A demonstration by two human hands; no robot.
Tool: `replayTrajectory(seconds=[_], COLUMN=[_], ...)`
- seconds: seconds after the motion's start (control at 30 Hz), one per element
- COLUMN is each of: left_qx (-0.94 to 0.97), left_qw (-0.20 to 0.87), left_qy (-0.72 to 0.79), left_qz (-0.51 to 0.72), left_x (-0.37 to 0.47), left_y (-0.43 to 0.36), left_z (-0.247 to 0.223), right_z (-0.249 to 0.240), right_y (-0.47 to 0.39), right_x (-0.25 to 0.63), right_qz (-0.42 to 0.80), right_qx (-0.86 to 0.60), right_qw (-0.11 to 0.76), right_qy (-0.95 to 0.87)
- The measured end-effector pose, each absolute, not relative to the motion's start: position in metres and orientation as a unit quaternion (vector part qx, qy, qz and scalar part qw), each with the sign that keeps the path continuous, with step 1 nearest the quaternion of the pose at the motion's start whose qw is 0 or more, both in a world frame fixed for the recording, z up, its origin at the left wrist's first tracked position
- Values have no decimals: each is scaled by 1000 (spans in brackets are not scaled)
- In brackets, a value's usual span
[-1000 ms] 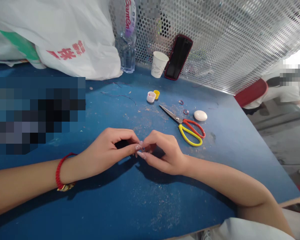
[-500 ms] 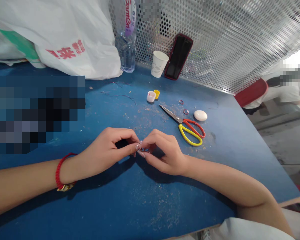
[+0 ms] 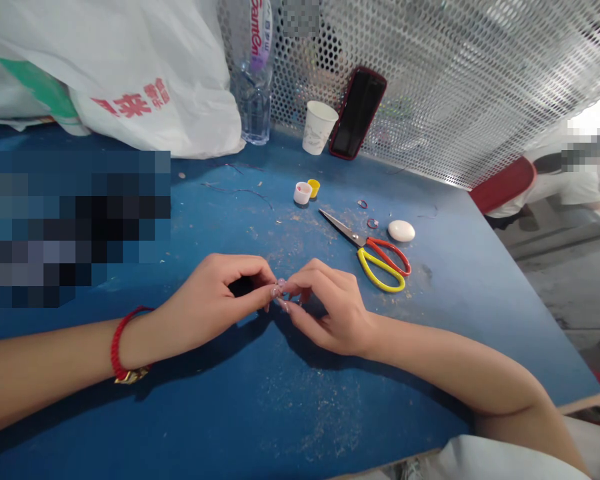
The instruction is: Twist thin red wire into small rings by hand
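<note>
My left hand (image 3: 220,297), with a red cord bracelet (image 3: 117,350) at its wrist, pinches with thumb and index finger. Opposite it, my right hand (image 3: 333,310) has its fingers curled and its thumb tip almost at the left fingertips. Between the fingertips of both hands shows a small pinkish translucent bead (image 3: 281,283); the fingers hide most of whatever it belongs to. Beyond the right hand lie scissors (image 3: 357,241) with one red and one yellow handle, blades partly apart. Two tiny dark red rings (image 3: 373,223) rest past them.
On the blue table (image 3: 220,413) stand a white cap (image 3: 303,194) and a yellow cap (image 3: 314,188). A white egg-shaped object (image 3: 401,231) lies at right. Behind are a paper cup (image 3: 319,130), phone (image 3: 359,113), bottle (image 3: 255,100) and plastic bag (image 3: 180,120), before a perforated metal panel (image 3: 430,87).
My right hand's fingers have shifted slightly, and the pinkish bead shows more clearly above the fingertips. My left hand and the things on the table stay nearly the same.
</note>
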State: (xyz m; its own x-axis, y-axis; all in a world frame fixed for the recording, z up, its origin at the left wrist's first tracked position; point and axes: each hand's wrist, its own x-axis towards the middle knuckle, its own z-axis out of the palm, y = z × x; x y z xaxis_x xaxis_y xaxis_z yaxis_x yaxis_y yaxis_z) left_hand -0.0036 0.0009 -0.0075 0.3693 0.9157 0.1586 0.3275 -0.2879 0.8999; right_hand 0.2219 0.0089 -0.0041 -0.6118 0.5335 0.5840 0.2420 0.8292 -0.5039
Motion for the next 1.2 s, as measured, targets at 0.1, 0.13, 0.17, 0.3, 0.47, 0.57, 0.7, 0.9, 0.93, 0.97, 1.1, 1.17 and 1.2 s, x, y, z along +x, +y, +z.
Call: replayTrajectory(seconds=[0.1, 0.13, 0.17, 0.3, 0.47, 0.57, 0.7, 0.9, 0.93, 0.97, 1.1, 1.17, 1.2], left_qx=[717, 716, 715, 707, 710, 717, 711, 694, 694, 695, 707, 719, 729], left_qw=[416, 417, 419, 433, 454, 458, 460, 462, 457, 451, 414, 393, 379], left_qy=[431, 431, 430, 439, 434, 424, 414, 426, 431, 435, 450, 445, 436], left_qz=[357, 357, 358, 347, 320, 310, 334, 351, 352, 354, 355, 361, 367], left_x=[-4, -4, -4, -3, -4, -5, -4, -4, -4, -4, -5, -5, -5], left_y=[1, 1, 1, -2, -4, -3, -1, 1, 1, 1, -2, -4, -4], left_z=[-8, -8, -7, 0, 9, 7, 1, -3, -3, -4, -6, -7, -8], right_z=[-6, -7, -7, -7, -6, -7, -7, -2, -1, -2, -4, -5, -5], right_y=[9, 9, 9, 11, 15, 17, 22, 24, 23, 21, 14, 12, 11], right_x=[222, 222, 222, 223, 224, 224, 222, 222, 222, 223, 224, 223, 223], right_qz=[195, 194, 192, 199, 252, 303, 376, 420, 418, 412, 332, 283, 264], right_qx=[-212, -210, -209, -202, -173, -170, -162, -173, -180, -189, -214, -226, -236], right_qw=[376, 373, 370, 365, 337, 335, 343, 375, 381, 385, 388, 375, 366], right_qy=[-881, -883, -884, -887, -891, -876, -845, -808, -805, -804, -833, -853, -861])
